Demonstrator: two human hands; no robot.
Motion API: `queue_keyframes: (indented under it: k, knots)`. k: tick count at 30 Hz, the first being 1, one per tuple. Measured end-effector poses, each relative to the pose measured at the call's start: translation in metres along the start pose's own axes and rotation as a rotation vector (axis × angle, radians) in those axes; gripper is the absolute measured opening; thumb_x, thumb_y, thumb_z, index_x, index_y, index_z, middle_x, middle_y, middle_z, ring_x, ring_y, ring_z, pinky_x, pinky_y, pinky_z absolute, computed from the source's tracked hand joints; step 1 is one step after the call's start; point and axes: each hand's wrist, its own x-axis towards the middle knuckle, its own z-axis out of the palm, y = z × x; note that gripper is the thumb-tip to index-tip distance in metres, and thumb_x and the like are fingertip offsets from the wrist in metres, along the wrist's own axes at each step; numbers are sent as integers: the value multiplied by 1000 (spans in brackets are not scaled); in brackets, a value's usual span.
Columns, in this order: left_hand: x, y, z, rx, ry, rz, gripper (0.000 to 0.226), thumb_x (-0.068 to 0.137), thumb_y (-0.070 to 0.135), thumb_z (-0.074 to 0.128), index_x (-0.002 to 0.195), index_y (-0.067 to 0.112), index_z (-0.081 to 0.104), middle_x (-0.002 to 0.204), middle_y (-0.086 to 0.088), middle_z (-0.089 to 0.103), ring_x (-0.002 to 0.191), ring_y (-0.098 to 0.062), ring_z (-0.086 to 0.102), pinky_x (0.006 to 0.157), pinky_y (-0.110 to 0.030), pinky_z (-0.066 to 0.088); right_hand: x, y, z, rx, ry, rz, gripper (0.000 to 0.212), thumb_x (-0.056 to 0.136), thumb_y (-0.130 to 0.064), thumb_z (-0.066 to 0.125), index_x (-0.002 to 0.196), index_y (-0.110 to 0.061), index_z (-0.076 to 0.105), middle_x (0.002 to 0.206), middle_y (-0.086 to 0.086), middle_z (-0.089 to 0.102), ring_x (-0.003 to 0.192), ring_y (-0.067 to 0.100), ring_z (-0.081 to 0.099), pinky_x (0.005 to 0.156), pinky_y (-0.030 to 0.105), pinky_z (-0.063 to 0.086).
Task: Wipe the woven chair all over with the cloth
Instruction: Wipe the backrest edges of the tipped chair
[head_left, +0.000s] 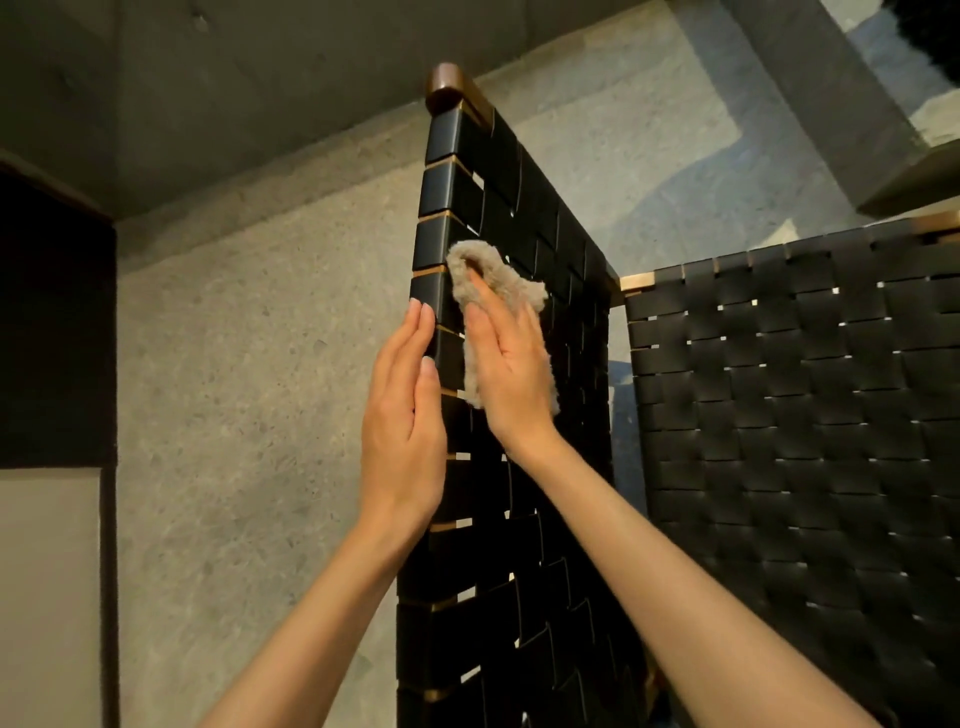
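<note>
Floor (223, 374): grey concrete, beneath everything.
Woven chair (524, 208): upright strap panel, mid-frame.
Cloth (501, 283): flattened against the weave.
Right hand (514, 364): fingers (480, 312) straight, pressing the cloth on (gripping nothing).
Left hand (402, 415): flat along the panel's edge, likely bracing it against the push.

Floor: grey speckled stone or concrete floor (249, 415); a bare stretch lies left of the spot where the right hand (511, 358) presses the cloth (488, 280).
Beyond the grip: same grey surface, with a blue-grey patterned patch (691, 171) up and to the right; rug or marking, cannot tell.
Under the grip: woven chair (779, 415), black straps on a wood frame; its feet are out of view.
Far left of the grip: dark block (52, 322); contact with the floor unclear.
</note>
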Motion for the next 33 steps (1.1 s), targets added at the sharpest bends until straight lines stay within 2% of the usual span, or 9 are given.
queue_keyframes:
  k: [4,8,10,13,17,20,23,30,33]
  knots:
    - [25,9,-7,113,79,28,34,100,12,39,131,21,52,120,11,47,114,-2,42,99,-7,28,44,-20,9,-138,22,-78,38,101,-24,41,139,-24,46,154,-1,29,144,21,18,115,50,19]
    - [67,19,2,209,54,26,42,103,21,33,144,19,35,143,6,35,130,-3,27,93,8,8,78,-8,10,-203,97,-16,41,103,-32,34,143,-29,40,155,-4,26,144,17,16,114,49,24]
    - [90,22,9,245,-2,65,46,104,25,30,149,19,24,154,6,24,139,-2,18,95,7,4,89,2,9,-230,128,-45,42,102,-35,33,143,-28,41,155,-4,28,143,18,18,114,46,26]
    - [123,23,18,308,-50,144,49,103,27,30,151,20,18,158,7,14,143,-3,10,105,-2,3,97,29,3,-242,174,-67,45,99,-36,32,142,-27,43,153,0,31,142,17,19,106,31,24]
    - [138,20,26,328,-90,189,52,103,21,32,151,20,14,159,7,11,145,-5,7,119,-27,10,92,93,-22,-184,190,133,41,101,-39,33,141,-37,40,148,1,36,132,10,28,97,25,25]
    - [137,18,31,323,-53,199,52,103,18,33,151,19,14,159,7,13,145,-5,8,119,-25,12,89,147,-43,-204,190,451,44,101,-46,30,143,-36,37,141,7,39,127,22,38,89,28,30]
    - [137,17,31,319,-33,210,52,103,17,34,151,19,17,158,8,15,144,-3,10,117,-20,11,89,182,-58,-262,207,643,51,101,-49,27,147,-28,33,147,9,37,133,28,35,103,38,31]
    - [137,16,31,258,-36,199,51,102,15,36,150,19,20,157,8,19,143,1,13,116,-18,13,103,195,-68,-222,261,821,47,104,-39,25,143,-21,41,140,13,47,129,31,42,108,44,33]
    - [136,18,30,254,-38,182,51,102,15,36,151,19,20,157,9,18,143,0,13,117,-20,14,95,148,-48,-55,327,672,37,101,-43,36,131,-29,52,116,1,57,117,22,50,96,38,43]
